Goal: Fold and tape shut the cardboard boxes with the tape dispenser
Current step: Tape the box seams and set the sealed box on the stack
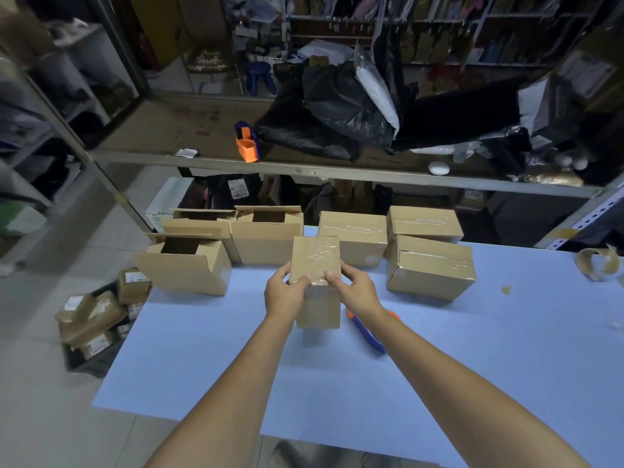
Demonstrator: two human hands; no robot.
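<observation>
A small cardboard box [315,261] with clear tape across its top stands at the middle of the blue table [472,349]. My left hand [283,292] grips its left side and my right hand [354,288] grips its right side, with both thumbs on the taped near edge. An orange and blue tape dispenser [368,334] lies on the table just right of the box, partly hidden under my right forearm. Three taped boxes [429,265] stand at the back right. Three open boxes [189,265] stand at the back left.
A second orange and blue dispenser [246,143] sits on the shelf [304,170] behind the table, next to black bags [337,113]. A spent tape core [596,263] lies at the table's right edge. Labelled parcels [98,319] are piled on the floor at left.
</observation>
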